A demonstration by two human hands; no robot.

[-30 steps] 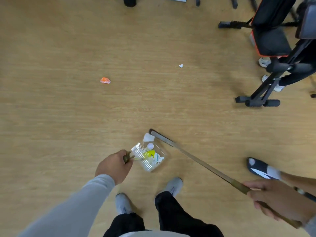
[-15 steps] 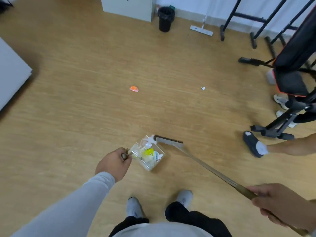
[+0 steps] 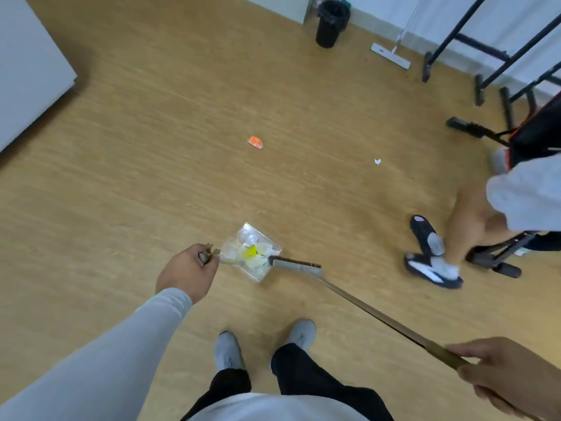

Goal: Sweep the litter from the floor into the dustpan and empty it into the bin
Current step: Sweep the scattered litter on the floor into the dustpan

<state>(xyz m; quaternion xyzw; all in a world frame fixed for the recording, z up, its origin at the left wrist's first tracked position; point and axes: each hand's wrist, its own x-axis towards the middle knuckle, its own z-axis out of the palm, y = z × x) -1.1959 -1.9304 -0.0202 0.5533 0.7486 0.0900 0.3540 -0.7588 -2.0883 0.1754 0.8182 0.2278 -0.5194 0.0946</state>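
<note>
A clear plastic dustpan (image 3: 263, 235) rests on the wooden floor just ahead of my feet, holding white and yellow litter. My left hand (image 3: 188, 271) is shut on its handle. My right hand (image 3: 510, 378) grips the long broom handle at the lower right. The broom head (image 3: 296, 265) lies against the dustpan's right side. An orange scrap (image 3: 255, 142) and a small white scrap (image 3: 377, 161) lie loose on the floor farther out. A black bin (image 3: 331, 22) stands by the far wall.
Another person's legs in sandals (image 3: 431, 253) stand at the right, close to the broom. Black metal stands (image 3: 485, 71) and a flat mop (image 3: 391, 54) are at the back right. A white cabinet (image 3: 27, 65) fills the left edge.
The view has tilted up, bringing the bin and wall into sight. The broom head swung from the dustpan's far edge to its right side. The other person stepped closer.
</note>
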